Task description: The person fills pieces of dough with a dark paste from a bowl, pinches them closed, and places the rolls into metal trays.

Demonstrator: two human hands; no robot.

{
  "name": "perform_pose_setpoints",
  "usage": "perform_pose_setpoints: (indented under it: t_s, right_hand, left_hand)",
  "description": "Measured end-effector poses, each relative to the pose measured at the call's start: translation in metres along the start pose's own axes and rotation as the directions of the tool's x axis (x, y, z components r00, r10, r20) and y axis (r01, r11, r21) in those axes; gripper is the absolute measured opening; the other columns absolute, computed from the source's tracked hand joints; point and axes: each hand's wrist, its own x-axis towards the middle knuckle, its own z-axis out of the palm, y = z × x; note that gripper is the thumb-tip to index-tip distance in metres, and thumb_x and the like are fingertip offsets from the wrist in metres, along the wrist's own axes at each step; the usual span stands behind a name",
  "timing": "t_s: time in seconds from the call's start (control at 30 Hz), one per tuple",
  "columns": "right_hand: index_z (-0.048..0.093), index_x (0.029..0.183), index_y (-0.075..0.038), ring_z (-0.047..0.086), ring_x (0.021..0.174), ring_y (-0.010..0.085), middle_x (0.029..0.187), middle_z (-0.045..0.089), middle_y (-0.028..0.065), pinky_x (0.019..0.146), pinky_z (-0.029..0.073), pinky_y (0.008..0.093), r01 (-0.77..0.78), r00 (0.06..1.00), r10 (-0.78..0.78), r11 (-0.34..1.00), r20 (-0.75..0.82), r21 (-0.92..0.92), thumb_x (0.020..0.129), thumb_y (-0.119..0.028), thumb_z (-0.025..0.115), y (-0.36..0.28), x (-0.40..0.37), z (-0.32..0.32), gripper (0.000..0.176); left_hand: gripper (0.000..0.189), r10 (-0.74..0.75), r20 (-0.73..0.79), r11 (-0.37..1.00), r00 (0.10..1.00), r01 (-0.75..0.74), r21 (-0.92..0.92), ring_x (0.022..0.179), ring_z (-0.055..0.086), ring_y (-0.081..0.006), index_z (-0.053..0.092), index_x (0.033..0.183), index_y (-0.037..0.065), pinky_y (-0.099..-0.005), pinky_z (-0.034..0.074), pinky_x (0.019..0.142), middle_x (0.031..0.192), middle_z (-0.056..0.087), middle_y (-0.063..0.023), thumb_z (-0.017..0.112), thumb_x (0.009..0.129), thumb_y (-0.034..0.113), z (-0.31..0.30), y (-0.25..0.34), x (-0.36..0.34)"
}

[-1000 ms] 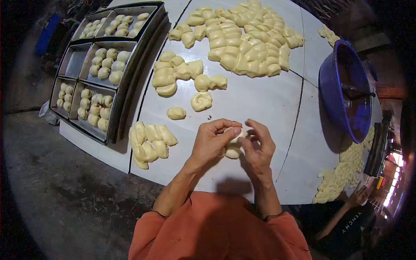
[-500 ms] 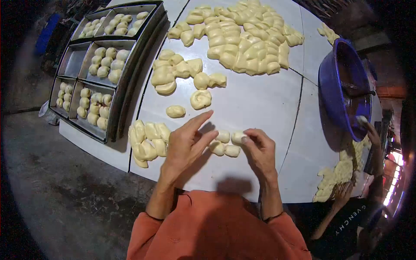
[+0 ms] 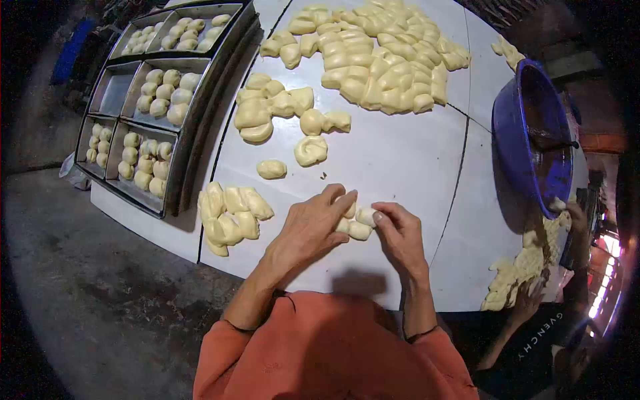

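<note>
My left hand (image 3: 312,227) lies palm down on a few small dough pieces (image 3: 360,230) on the white table (image 3: 400,160), its fingers covering part of them. My right hand (image 3: 400,235) pinches one small piece of dough (image 3: 366,215) with its fingertips, just right of the left hand. A cluster of cut dough chunks (image 3: 230,213) sits to the left of my left hand. A single small lump (image 3: 271,169) and a twisted lump (image 3: 311,151) lie a little farther away.
Metal trays (image 3: 150,100) with several rolled dough balls stand at the left. A big pile of cut dough (image 3: 380,57) fills the far table. A blue basin (image 3: 530,137) is at the right. Another person's hands (image 3: 570,213) work on dough (image 3: 520,267) at the right edge.
One second ago both hands held dough above the table. Then the pieces lay on the table with my left hand lifted and spread. Now my left hand has come down onto them.
</note>
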Motion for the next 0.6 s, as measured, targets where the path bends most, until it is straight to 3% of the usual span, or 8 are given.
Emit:
perform_pose_setpoints:
  t_s: [0.1, 0.13, 0.3, 0.33, 0.43, 0.47, 0.6]
  right_hand:
    - [0.069, 0.113, 0.001, 0.069, 0.09, 0.0244, 0.099, 0.071, 0.0144, 0.081, 0.055, 0.0334, 0.127, 0.991, -0.115, 0.971, 0.07, -0.201, 0.096, -0.016, 0.064, -0.014, 0.0, -0.004, 0.025]
    - [0.067, 0.119, -0.002, 0.069, 0.093, 0.0295, 0.108, 0.068, 0.016, 0.084, 0.055, 0.0353, 0.167, 0.984, -0.145, 0.953, 0.104, -0.253, 0.095, -0.02, 0.066, -0.015, 0.001, -0.006, 0.03]
    - [0.056, 0.135, -0.007, 0.067, 0.104, 0.034, 0.128, 0.06, 0.0159, 0.089, 0.056, 0.0407, 0.311, 0.944, -0.247, 0.888, 0.218, -0.338, 0.083, -0.029, 0.078, -0.03, -0.004, -0.002, 0.06]
    - [0.053, 0.138, -0.008, 0.065, 0.107, 0.0348, 0.132, 0.058, 0.0158, 0.091, 0.055, 0.0419, 0.361, 0.926, -0.283, 0.855, 0.249, -0.373, 0.081, -0.031, 0.081, -0.032, -0.004, -0.001, 0.067]
    - [0.051, 0.14, -0.009, 0.062, 0.115, 0.0356, 0.133, 0.056, 0.0157, 0.094, 0.053, 0.0442, 0.343, 0.934, -0.239, 0.814, 0.267, -0.469, 0.074, -0.032, 0.085, -0.035, -0.009, 0.005, 0.077]
    - [0.052, 0.139, -0.009, 0.06, 0.117, 0.0361, 0.133, 0.055, 0.0164, 0.096, 0.052, 0.0448, 0.348, 0.932, -0.246, 0.812, 0.265, -0.469, 0.074, -0.027, 0.084, -0.034, -0.01, 0.006, 0.075]
    - [0.058, 0.129, -0.001, 0.065, 0.094, 0.0293, 0.125, 0.059, 0.0158, 0.081, 0.054, 0.0365, 0.328, 0.944, -0.277, 0.834, 0.178, -0.443, 0.075, -0.009, 0.075, -0.042, -0.014, 0.015, 0.057]
  left_hand:
    - [0.075, 0.006, 0.036, 1.0, 0.999, -0.007, 0.017, 0.104, 0.063, -0.0357, 0.049, 0.137, 0.008, -0.0463, 0.054, 0.082, 0.124, 0.055, -0.0151, 0.084, 0.071, 0.016, 0.003, -0.003, 0.0]
    - [0.075, 0.021, 0.038, 1.0, 0.999, -0.022, 0.008, 0.103, 0.063, -0.0359, 0.05, 0.137, 0.008, -0.0465, 0.054, 0.082, 0.123, 0.055, -0.015, 0.085, 0.071, 0.015, 0.001, -0.002, 0.0]
    - [0.075, 0.058, 0.013, 0.998, 0.998, -0.059, 0.017, 0.102, 0.062, -0.0369, 0.05, 0.134, 0.009, -0.0469, 0.053, 0.081, 0.121, 0.055, -0.0147, 0.085, 0.068, 0.009, 0.002, -0.003, -0.003]
    - [0.067, 0.055, -0.019, 0.997, 0.998, -0.054, 0.051, 0.101, 0.063, -0.0371, 0.05, 0.132, 0.008, -0.0472, 0.053, 0.081, 0.119, 0.055, -0.0149, 0.08, 0.071, 0.005, 0.003, 0.001, -0.004]
    - [0.062, 0.021, 0.011, 0.999, 1.0, -0.022, 0.023, 0.098, 0.063, -0.0374, 0.05, 0.131, 0.007, -0.0476, 0.053, 0.08, 0.116, 0.055, -0.0158, 0.074, 0.074, 0.001, 0.008, -0.001, -0.002]
    - [0.056, 0.035, 0.036, 0.999, 0.999, -0.035, 0.007, 0.095, 0.064, -0.0379, 0.05, 0.13, 0.006, -0.0479, 0.054, 0.078, 0.113, 0.055, -0.0166, 0.071, 0.078, 0.003, 0.006, -0.002, -0.001]
    - [0.051, 0.02, 0.006, 1.0, 1.0, -0.02, -0.007, 0.1, 0.064, -0.037, 0.056, 0.126, 0.009, -0.0465, 0.053, 0.083, 0.112, 0.058, -0.0141, 0.072, 0.077, 0.006, 0.016, -0.011, 0.001]
